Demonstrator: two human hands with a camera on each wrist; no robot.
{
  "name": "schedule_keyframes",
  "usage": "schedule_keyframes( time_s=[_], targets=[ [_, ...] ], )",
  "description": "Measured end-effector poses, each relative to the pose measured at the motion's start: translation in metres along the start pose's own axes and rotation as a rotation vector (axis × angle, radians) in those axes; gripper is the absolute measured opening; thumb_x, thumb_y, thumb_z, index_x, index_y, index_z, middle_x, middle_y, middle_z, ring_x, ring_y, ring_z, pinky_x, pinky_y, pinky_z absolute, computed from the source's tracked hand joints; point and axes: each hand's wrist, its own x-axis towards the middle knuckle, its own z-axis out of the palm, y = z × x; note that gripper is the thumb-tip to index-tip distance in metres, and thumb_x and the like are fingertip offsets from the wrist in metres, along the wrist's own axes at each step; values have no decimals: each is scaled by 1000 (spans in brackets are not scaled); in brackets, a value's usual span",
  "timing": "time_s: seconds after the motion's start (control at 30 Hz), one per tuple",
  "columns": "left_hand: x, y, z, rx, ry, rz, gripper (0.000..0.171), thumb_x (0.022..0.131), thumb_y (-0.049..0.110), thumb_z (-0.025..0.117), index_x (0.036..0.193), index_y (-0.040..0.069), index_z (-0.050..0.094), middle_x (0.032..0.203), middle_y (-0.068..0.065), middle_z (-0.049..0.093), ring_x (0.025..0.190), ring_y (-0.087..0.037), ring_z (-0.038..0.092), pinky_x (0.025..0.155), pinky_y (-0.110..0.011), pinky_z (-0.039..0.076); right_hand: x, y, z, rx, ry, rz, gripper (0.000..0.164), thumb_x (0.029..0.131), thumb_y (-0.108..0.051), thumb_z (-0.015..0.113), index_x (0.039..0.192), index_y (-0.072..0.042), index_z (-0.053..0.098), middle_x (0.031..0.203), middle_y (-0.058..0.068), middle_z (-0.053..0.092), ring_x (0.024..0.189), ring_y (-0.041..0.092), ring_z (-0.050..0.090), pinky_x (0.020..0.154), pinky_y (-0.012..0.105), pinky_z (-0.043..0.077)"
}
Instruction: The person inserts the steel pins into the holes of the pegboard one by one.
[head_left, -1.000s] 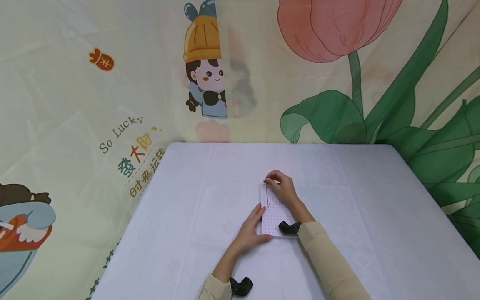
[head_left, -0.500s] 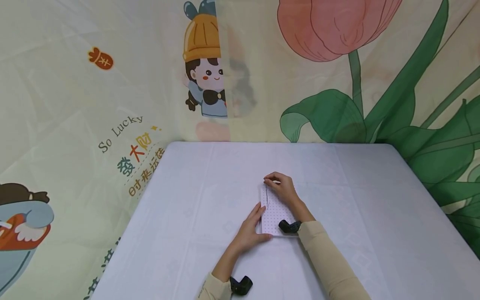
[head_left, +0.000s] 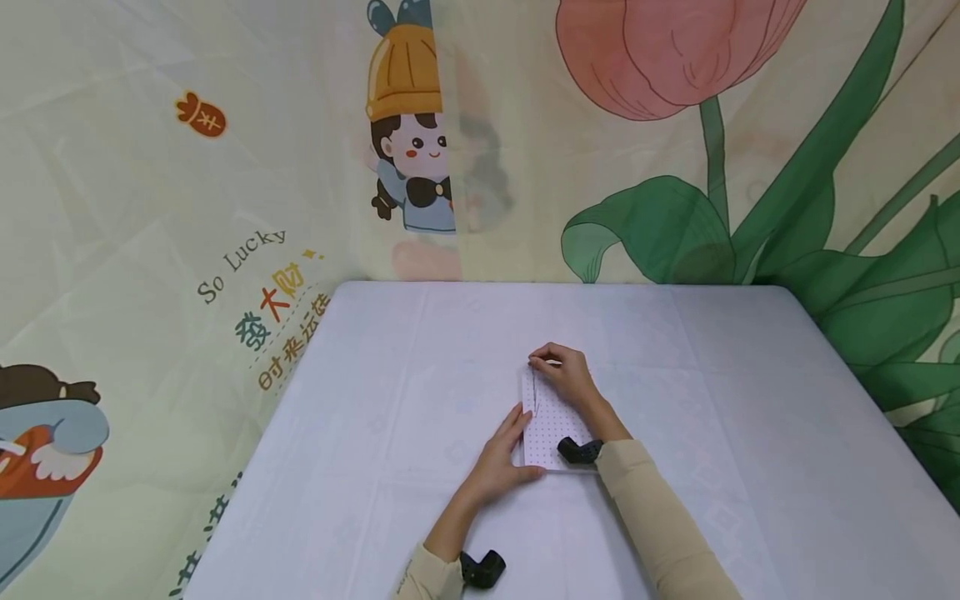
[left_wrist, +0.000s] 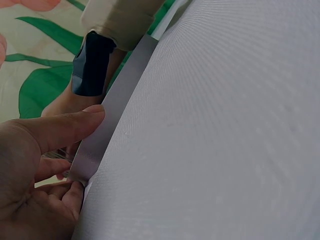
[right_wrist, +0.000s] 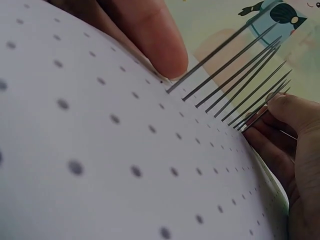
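Observation:
A white board [head_left: 553,423] with a grid of dark dots lies at the middle of the table. Several long thin needles [right_wrist: 220,48] stand in a row along its left side, tilted in the right wrist view. My left hand [head_left: 495,468] holds the board's near left corner, the thumb along the near edge and the fingers at the left edge. My right hand [head_left: 570,379] is over the far left part of the board; its thumb and fingertips pinch a needle [right_wrist: 255,120] at the row's far end. The upper end of that needle is hidden by the fingers.
The table [head_left: 405,375] is covered with a white cloth. Printed fabric [head_left: 510,167] hangs behind it and to the left. A black wrist device sits on each arm, the right one [head_left: 577,452] over the board's near right part.
Almost nothing differs. The head view shifts very slightly; both hands keep their places, and the right hand still pinches the needle at the far end.

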Motion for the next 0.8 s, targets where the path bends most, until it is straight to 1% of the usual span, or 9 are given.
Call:
schedule_keyframes(
  time_s=[0.17, 0.4, 0.53, 0.67, 0.8],
  targets=[
    [0, 1, -1, -16, -2, -5, 89, 70, 19, 79, 143, 5, 31, 152, -10, 17, 137, -26, 19, 109, -42, 23, 0, 0, 0, 0, -5, -1, 11, 84, -18, 67, 88, -7, 70, 88, 5, 69, 90, 21, 64, 78, 33, 54],
    [-1, 2, -1, -6, -11, -21, 88, 71, 21, 78, 144, 6, 31, 152, -9, 17, 137, -26, 19, 110, -41, 22, -2, -2, -2, -11, -19, 11, 10, 84, -14, 67, 90, -8, 71, 90, 4, 68, 90, 20, 64, 78, 35, 54],
    [-1, 2, -1, -16, -15, -32, 88, 71, 20, 78, 144, 6, 31, 153, -8, 16, 137, -25, 18, 110, -41, 22, -3, -4, -3, -8, -29, 19, 15, 85, -14, 66, 97, -6, 70, 95, 6, 68, 91, 21, 63, 80, 37, 53],
    [-1, 2, -1, -22, -12, -24, 88, 71, 20, 79, 144, 5, 31, 152, -9, 17, 137, -25, 19, 109, -42, 22, -3, -4, -4, 12, -23, 16, 20, 87, -9, 63, 105, -2, 68, 98, 10, 68, 90, 22, 64, 81, 40, 53],
    [-1, 1, -1, -17, -4, -2, 89, 70, 21, 79, 143, 4, 31, 152, -11, 18, 137, -27, 20, 109, -43, 23, -2, -3, -4, 47, -15, 39, 22, 87, -3, 61, 109, -1, 66, 96, 12, 67, 89, 22, 64, 80, 36, 53]
  ],
)
